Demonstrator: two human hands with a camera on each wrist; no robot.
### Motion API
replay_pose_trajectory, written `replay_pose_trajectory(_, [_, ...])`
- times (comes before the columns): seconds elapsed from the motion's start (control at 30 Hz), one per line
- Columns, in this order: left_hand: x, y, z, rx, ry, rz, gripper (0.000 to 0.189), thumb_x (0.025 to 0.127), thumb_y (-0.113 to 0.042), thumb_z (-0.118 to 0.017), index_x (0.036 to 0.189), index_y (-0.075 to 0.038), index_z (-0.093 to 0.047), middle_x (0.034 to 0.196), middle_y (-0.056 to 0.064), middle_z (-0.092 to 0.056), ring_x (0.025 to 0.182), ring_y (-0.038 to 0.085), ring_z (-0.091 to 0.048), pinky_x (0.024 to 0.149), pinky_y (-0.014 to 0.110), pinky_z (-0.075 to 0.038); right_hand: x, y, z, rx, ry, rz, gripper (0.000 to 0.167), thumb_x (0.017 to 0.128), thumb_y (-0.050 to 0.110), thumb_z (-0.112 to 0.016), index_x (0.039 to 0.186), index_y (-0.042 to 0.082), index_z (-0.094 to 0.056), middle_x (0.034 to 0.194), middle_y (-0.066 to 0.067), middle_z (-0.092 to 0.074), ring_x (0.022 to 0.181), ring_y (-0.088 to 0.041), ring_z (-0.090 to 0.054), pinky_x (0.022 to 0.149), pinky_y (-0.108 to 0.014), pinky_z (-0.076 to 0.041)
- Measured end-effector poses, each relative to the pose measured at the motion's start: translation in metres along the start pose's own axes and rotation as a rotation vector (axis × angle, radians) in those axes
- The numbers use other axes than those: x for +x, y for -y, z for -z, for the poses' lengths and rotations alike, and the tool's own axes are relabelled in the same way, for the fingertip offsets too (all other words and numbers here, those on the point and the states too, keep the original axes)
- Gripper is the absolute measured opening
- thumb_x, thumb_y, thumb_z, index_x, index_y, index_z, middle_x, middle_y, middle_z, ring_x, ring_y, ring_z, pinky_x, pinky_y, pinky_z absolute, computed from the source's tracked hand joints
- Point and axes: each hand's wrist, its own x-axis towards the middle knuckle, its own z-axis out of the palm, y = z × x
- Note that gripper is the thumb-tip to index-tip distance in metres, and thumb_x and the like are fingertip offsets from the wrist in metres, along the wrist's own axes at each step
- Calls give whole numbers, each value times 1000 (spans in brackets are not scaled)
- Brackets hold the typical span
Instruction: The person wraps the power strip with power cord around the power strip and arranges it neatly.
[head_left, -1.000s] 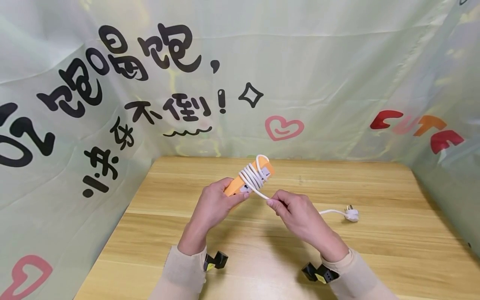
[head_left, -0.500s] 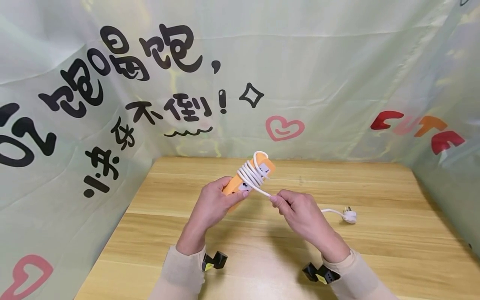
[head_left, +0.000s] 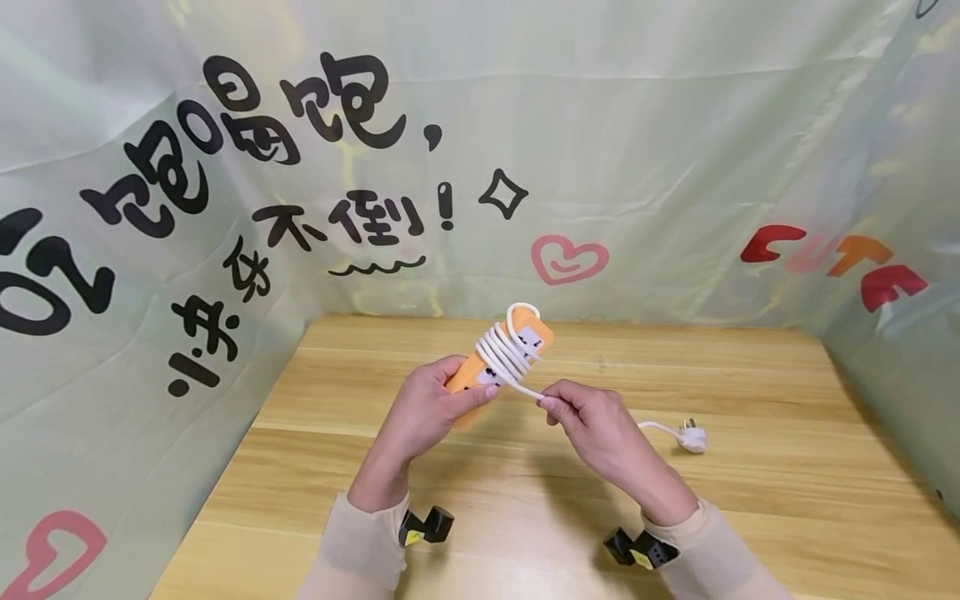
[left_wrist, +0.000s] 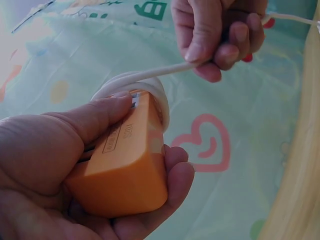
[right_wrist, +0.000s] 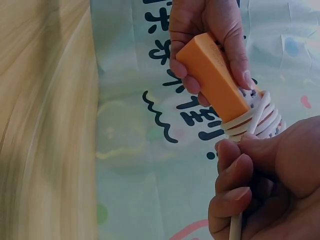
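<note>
My left hand (head_left: 429,407) grips the near end of an orange power strip (left_wrist: 127,172), thumb on its socket face and fingers curled beneath. Several loops of white cord (head_left: 504,352) wrap the strip's far half, and one loop arches over its far end. The strip tilts up above the table. My right hand (head_left: 600,425) pinches the cord between thumb and forefinger, just right of the loops; in the right wrist view its other fingers (right_wrist: 230,202) curl round the trailing cord. Past the right hand, the cord leads to a white plug (head_left: 692,436) with its prongs pointing up.
A wooden table (head_left: 330,492) stretches under both hands. Behind it and along both sides hang pale green cloth walls (head_left: 660,158) printed with black characters, hearts and coloured letters. A small black camera (head_left: 427,526) sits on each wrist over beige sleeves.
The plug has slid slightly left and nearer. The right hand shifted a little right, then back slightly, holding the cord taut. The left hand keeps its grip on the power strip.
</note>
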Motion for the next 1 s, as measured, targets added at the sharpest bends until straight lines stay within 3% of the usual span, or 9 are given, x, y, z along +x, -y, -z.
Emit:
replay_pose_trajectory(0.5, [0,1,-6,-61,19,1,29,89,-37,-86,109,-18,-77,85,3,-69,72,20,-62,66,35,-51,-1,1,2,-14,94,-28,21,104,17,-68,83,21,-65,68,11,-55,57,-2,-40,54,-24,-37])
replay_pose_trajectory(0.77, [1,3,-11,-90,8,1,29,89,-35,-86,110,-17,-78,85,3,-70,71,19,-63,65,35,-51,-2,2,3,-22,189,-60,24,105,21,-66,81,22,-64,65,12,-51,54,-2,-36,51,-24,-34])
replay_pose_trajectory(0.87, [1,3,-11,-130,41,-4,31,90,-35,-85,113,-17,-77,88,4,-72,73,19,-65,67,34,-54,-1,1,4,-54,184,-76,25,106,25,-64,81,22,-64,64,11,-51,53,-3,-37,51,-25,-35])
replay_pose_trajectory(1.0, [2,3,-6,-202,119,-15,32,92,-32,-84,117,-13,-76,92,7,-74,76,21,-68,69,34,-57,0,-3,5,-126,118,-117,38,106,38,-63,73,21,-59,60,10,-45,52,-6,-38,50,-27,-34])
